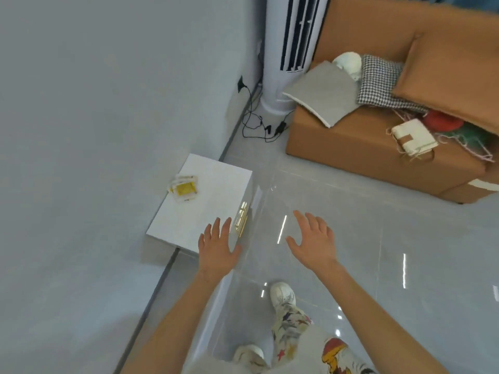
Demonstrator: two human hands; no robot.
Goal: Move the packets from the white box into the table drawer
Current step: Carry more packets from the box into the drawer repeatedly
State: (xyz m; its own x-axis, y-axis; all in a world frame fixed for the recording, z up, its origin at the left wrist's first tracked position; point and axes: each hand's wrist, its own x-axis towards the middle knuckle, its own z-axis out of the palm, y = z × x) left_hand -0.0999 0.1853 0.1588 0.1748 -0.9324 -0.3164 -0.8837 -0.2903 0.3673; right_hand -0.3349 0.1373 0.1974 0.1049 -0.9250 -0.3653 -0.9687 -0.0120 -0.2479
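Both hands empty, fingers spread wide, left hand [218, 247] fingertips just beside gold drawer handle [241, 217], right hand [313, 238] clear; yellow packets [184, 188] lie well beyond fingertips on white table [216, 182], so yanking the drawer could jolt that loose stack off.

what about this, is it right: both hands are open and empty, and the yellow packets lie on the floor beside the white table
Not quite. In the head view the yellow packets lie on top of the white table, near the wall, not on the floor. The left hand and right hand are indeed both open and empty.
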